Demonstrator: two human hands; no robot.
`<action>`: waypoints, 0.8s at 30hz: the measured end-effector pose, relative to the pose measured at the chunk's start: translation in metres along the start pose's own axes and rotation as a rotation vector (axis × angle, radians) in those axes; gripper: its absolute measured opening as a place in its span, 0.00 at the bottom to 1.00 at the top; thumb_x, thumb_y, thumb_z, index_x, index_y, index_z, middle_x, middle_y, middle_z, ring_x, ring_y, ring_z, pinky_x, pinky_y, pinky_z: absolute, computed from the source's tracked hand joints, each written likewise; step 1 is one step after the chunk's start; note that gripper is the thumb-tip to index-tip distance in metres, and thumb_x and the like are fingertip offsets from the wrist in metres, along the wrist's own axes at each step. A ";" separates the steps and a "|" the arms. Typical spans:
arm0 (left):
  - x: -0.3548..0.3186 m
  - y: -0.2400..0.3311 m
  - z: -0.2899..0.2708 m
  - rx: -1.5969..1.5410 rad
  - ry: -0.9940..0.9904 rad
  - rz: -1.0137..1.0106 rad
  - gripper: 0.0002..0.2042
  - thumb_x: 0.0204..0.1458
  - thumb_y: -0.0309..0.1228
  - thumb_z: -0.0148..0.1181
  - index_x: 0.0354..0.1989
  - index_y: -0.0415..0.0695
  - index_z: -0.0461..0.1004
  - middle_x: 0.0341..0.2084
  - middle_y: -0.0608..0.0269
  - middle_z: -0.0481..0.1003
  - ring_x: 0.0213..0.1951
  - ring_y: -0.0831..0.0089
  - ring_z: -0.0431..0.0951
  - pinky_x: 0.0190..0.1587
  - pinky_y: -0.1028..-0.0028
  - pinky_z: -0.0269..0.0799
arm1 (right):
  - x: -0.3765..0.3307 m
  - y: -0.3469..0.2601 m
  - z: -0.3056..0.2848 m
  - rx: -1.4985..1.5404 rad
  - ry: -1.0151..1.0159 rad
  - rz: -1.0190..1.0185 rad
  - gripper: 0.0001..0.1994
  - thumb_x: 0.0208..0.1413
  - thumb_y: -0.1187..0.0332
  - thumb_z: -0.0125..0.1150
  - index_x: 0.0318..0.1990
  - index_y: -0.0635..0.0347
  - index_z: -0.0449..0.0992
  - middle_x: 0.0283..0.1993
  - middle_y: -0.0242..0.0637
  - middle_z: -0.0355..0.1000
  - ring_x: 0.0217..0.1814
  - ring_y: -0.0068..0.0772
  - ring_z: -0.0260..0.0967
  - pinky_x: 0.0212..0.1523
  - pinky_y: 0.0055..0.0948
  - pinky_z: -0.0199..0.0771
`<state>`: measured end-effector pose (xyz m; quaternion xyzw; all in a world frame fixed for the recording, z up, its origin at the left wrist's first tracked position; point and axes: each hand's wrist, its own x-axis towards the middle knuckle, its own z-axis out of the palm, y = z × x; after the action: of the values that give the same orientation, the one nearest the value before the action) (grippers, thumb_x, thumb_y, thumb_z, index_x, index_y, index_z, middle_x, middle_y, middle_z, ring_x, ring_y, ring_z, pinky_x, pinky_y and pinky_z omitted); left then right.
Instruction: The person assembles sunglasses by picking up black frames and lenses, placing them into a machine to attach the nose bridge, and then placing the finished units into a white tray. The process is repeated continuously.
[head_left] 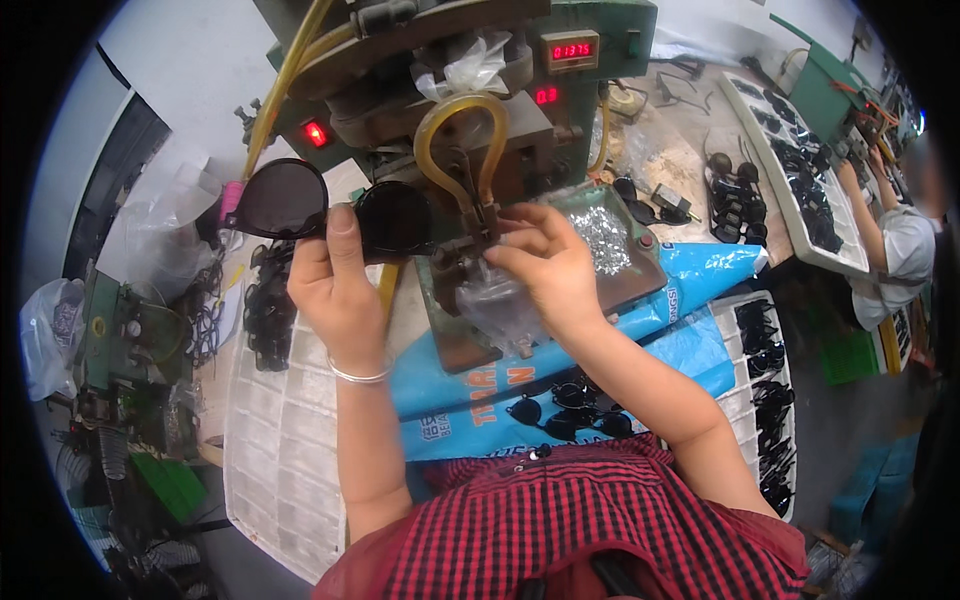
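My left hand [335,290] has a closed grip on a pair of dark round-lensed plastic sunglasses [330,208], thumb up over the bridge, fingers wrapped behind; the frame is held level, one lens sticking out left of my fist, the other lens right up against the green metal press machine [470,90]. My right hand [545,265] has a narrow pinch grip, fingertips [505,232] at the machine's small dark metal fixture [470,225], just beside the right lens; can't tell if anything tiny sits between the fingers. A crumpled clear plastic bag [495,305] hangs under the right palm, touching it.

A loop of yellowish rubber hose [462,130] arcs over the fixture, right above both hands. Red digit displays [572,50] glow on the machine front. A grey metal tray of small shiny silver parts [605,240] sits just behind the right hand. Blue plastic sack [690,280] covers the worktop under my right forearm, more dark sunglasses [570,410] lying on it near my red-black checked shirt [570,530]. White ribbed plastic trays [280,440] lie at left under my left forearm, with a heap of dark frames [268,310] beside. Thin silver bangle [358,376] on left wrist. Another person [900,250] works at far right, by long trays of dark glasses [800,170].
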<state>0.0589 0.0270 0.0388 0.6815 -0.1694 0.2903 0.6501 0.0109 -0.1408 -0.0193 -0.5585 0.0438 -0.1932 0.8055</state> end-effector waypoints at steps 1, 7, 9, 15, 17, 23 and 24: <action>0.001 -0.003 -0.002 0.005 -0.019 0.016 0.16 0.60 0.37 0.56 0.26 0.36 0.70 0.22 0.71 0.69 0.26 0.84 0.63 0.31 0.82 0.61 | 0.000 0.000 0.001 0.006 0.006 -0.002 0.21 0.46 0.78 0.63 0.50 0.70 0.69 0.41 0.39 0.76 0.43 0.24 0.72 0.47 0.23 0.70; -0.043 0.024 -0.008 -0.292 -0.266 -0.059 0.08 0.58 0.28 0.58 0.39 0.34 0.76 0.36 0.63 0.77 0.37 0.78 0.75 0.44 0.79 0.68 | -0.007 -0.011 -0.027 -0.285 -0.177 -0.125 0.21 0.49 0.76 0.61 0.53 0.66 0.69 0.43 0.38 0.75 0.46 0.24 0.71 0.47 0.23 0.71; -0.067 0.027 -0.018 -0.263 -0.488 -0.275 0.10 0.53 0.25 0.62 0.41 0.34 0.76 0.33 0.62 0.79 0.36 0.77 0.77 0.43 0.77 0.71 | -0.013 -0.023 -0.068 -0.476 -0.141 -0.124 0.19 0.51 0.74 0.61 0.52 0.63 0.71 0.44 0.36 0.75 0.45 0.24 0.71 0.47 0.24 0.71; -0.127 -0.026 -0.056 0.310 -1.166 -0.346 0.09 0.43 0.28 0.68 0.32 0.39 0.77 0.24 0.55 0.76 0.28 0.64 0.78 0.32 0.71 0.70 | -0.095 -0.011 -0.201 -0.618 -0.078 0.288 0.14 0.53 0.69 0.62 0.47 0.59 0.76 0.43 0.35 0.76 0.46 0.28 0.73 0.47 0.27 0.71; -0.155 -0.046 -0.050 0.352 -1.320 -0.320 0.11 0.42 0.30 0.68 0.31 0.38 0.75 0.25 0.53 0.75 0.28 0.59 0.76 0.31 0.69 0.70 | -0.122 -0.001 -0.222 -0.858 -0.138 0.474 0.15 0.51 0.69 0.63 0.47 0.59 0.76 0.43 0.39 0.77 0.48 0.34 0.73 0.48 0.31 0.71; -0.218 -0.095 -0.011 0.412 -1.309 -0.059 0.09 0.45 0.31 0.64 0.30 0.38 0.76 0.47 0.50 0.73 0.48 0.54 0.73 0.50 0.61 0.69 | -0.161 0.061 -0.261 -1.436 -0.074 0.650 0.21 0.45 0.60 0.66 0.46 0.62 0.76 0.41 0.48 0.77 0.46 0.46 0.74 0.47 0.37 0.72; -0.226 -0.101 -0.003 0.378 -1.334 -0.038 0.09 0.45 0.31 0.63 0.30 0.37 0.76 0.50 0.50 0.71 0.50 0.53 0.71 0.52 0.61 0.68 | -0.159 0.072 -0.265 -1.395 0.011 0.627 0.21 0.45 0.59 0.66 0.46 0.61 0.76 0.41 0.49 0.76 0.46 0.47 0.74 0.47 0.39 0.72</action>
<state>-0.0555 0.0068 -0.1802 0.8187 -0.4675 -0.1777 0.2821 -0.1927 -0.2956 -0.2074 -0.8983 0.3161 0.1144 0.2830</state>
